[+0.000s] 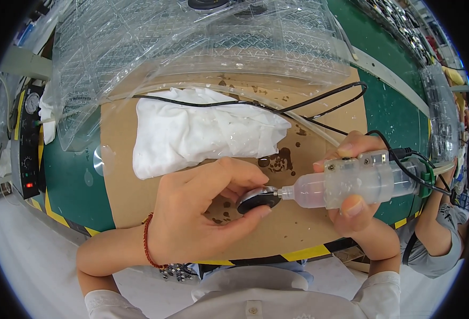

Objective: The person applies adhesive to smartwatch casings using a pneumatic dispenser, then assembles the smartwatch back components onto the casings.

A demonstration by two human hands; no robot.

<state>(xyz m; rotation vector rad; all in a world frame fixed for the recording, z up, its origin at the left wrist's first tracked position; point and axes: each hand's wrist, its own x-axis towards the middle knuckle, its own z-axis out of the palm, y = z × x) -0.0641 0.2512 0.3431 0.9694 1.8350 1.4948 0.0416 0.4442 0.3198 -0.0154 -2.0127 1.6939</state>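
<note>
Between the thumb and fingers of my left hand (200,204) is a small round disc-shaped part (258,200), black with a silvery rim, tilted on its edge. My right hand (351,212) grips a translucent glue-dispensing syringe (351,183) in a clear holder, lying nearly level. Its thin tip meets the edge of the round part, or comes very close to it. A black cable and a pale tube run off the syringe's back end. Beyond my hands, a folded white cloth (202,130) lies on brown cardboard (133,207).
Clear plastic trays (202,48) are stacked at the back. A black cable (330,101) loops across the cardboard, which has dark wet spots. At the left stands a black control box (28,143) with a gauge and a red light. Another person's arm (434,228) shows at the right.
</note>
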